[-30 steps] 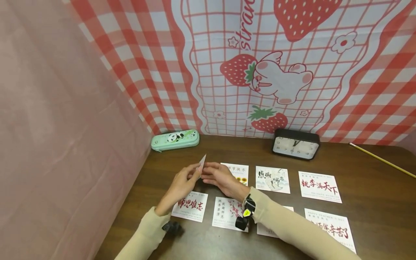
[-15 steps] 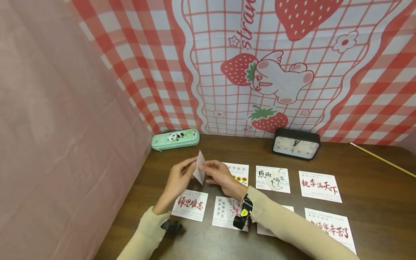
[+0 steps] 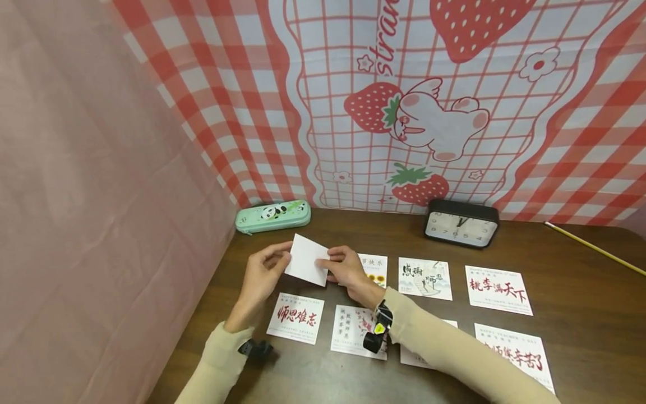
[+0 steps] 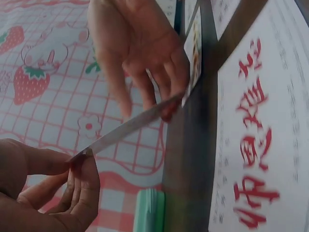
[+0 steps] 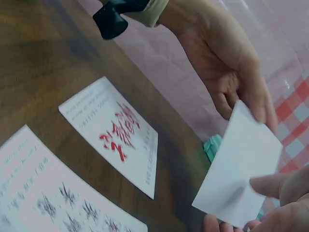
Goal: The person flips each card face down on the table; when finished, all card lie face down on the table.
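A white square card (image 3: 308, 260), its blank face towards the head camera, is held up tilted above the table. My left hand (image 3: 263, 276) pinches its left edge between thumb and fingers. At its right edge is my right hand (image 3: 349, 273), thumb over the blank face and fingers behind. The left wrist view shows the card (image 4: 133, 126) nearly edge-on. Below lies a card with red characters (image 3: 295, 317). Beside it a plum-blossom card (image 3: 351, 328) is partly covered by the right wrist's black strap. A sunflower card (image 3: 374, 264) lies partly hidden behind the right hand.
Further right lie a landscape card (image 3: 425, 279) and two red-lettered cards (image 3: 497, 289); another card (image 3: 415, 359) is half under the right sleeve. A green panda pencil case (image 3: 273, 216), a black clock (image 3: 461, 224) and a yellow pencil (image 3: 595, 247) stand or lie along the back.
The held card has turned from nearly edge-on to show its blank face to the head camera. My left hand has shifted slightly left; the right thumb now lies over the face.
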Action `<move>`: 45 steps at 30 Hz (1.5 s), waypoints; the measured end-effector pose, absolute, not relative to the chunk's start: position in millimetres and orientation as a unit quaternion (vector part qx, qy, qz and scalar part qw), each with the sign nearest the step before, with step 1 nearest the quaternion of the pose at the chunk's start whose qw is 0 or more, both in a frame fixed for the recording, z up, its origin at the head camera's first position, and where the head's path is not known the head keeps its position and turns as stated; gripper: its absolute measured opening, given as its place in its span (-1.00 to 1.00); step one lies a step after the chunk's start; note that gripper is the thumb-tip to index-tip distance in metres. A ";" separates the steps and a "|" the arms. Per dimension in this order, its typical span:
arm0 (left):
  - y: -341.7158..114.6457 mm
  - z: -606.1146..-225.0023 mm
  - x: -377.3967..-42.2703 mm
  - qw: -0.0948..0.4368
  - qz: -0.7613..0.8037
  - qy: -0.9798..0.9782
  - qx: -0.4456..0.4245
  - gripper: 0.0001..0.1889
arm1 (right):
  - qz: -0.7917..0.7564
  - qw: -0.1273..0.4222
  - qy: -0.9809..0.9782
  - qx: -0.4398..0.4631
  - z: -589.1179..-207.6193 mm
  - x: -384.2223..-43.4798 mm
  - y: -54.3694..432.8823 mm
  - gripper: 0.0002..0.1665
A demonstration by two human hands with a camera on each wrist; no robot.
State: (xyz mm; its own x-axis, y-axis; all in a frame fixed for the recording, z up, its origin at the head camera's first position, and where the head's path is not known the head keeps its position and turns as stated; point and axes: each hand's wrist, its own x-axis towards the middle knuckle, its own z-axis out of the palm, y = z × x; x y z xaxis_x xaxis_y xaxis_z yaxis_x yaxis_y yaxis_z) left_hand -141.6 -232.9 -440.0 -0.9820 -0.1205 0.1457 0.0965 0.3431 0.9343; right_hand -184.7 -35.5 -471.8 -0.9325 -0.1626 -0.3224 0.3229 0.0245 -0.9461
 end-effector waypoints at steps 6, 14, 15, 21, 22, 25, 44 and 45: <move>-245.1 -446.2 -147.0 0.095 -0.544 -0.833 0.039 -0.70 | -0.712 0.161 0.681 0.057 -473.6 -192.9 -30.7 -0.56; -253.6 -452.8 -158.7 0.074 -0.493 -0.866 0.039 -0.63 | -0.723 0.153 0.672 0.049 -483.5 -203.3 -28.9 -0.58; -254.2 -453.6 -159.4 0.067 -0.488 -0.869 0.040 -0.62 | -0.720 0.151 0.676 0.043 -485.2 -204.0 -28.4 -0.57; -255.4 -461.3 -166.5 0.029 -0.453 -0.890 0.048 -0.57 | -0.672 0.135 0.728 0.009 -488.0 -207.6 -23.7 -0.61; -255.3 -462.7 -168.4 0.025 -0.448 -0.892 0.048 -0.57 | -0.665 0.132 0.735 0.006 -487.3 -208.3 -22.9 -0.62; -254.9 -465.8 -172.0 0.020 -0.436 -0.898 0.045 -0.56 | -0.644 0.123 0.755 -0.006 -485.4 -210.9 -21.2 -0.66; -254.6 -473.4 -173.1 -0.001 -0.388 -0.921 0.043 -0.50 | -0.604 0.181 0.776 0.007 -477.3 -220.0 -21.9 -0.80; -254.6 -473.4 -173.3 -0.001 -0.386 -0.922 0.042 -0.49 | -0.604 0.184 0.775 0.011 -476.0 -220.3 -21.9 -0.81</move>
State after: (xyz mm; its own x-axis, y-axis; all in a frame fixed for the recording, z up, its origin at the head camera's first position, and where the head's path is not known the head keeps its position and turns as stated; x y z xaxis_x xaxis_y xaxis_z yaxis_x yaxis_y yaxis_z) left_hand -173.3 -254.6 -473.4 -0.9965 -0.0767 -0.0337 -0.0778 0.6986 0.7112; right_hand -220.3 -21.9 -476.0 -0.9317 -0.2064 -0.2988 0.2391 0.2706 -0.9325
